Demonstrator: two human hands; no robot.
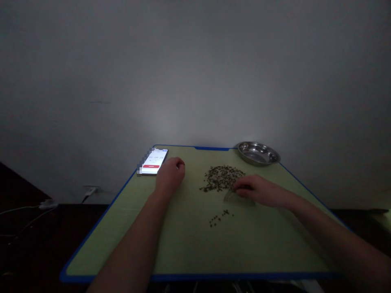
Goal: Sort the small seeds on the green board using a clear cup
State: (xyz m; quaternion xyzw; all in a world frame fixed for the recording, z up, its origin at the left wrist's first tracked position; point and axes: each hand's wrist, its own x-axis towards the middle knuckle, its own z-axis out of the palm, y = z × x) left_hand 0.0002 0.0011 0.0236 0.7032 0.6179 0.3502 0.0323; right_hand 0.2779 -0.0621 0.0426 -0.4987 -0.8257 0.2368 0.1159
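Note:
A heap of small dark green beans [222, 178] lies on the green table [183, 244], with a smaller cluster of beans [217, 219] nearer to me. My right hand [258, 190] rests at the heap's near right edge, fingers pinched together at the beans; what they pinch is too small to make out. A faint clear dish-like thing [236, 199] lies under that hand. My left hand [171, 173] sits curled into a loose fist on the table, left of the heap and beside a phone [154, 161], with nothing seen in it.
A shiny steel bowl [258, 153] stands at the table's far right corner. The phone with a lit screen lies at the far left corner. The table has a blue rim and stands against a grey wall. Cables [36, 207] lie on the dark floor to the left.

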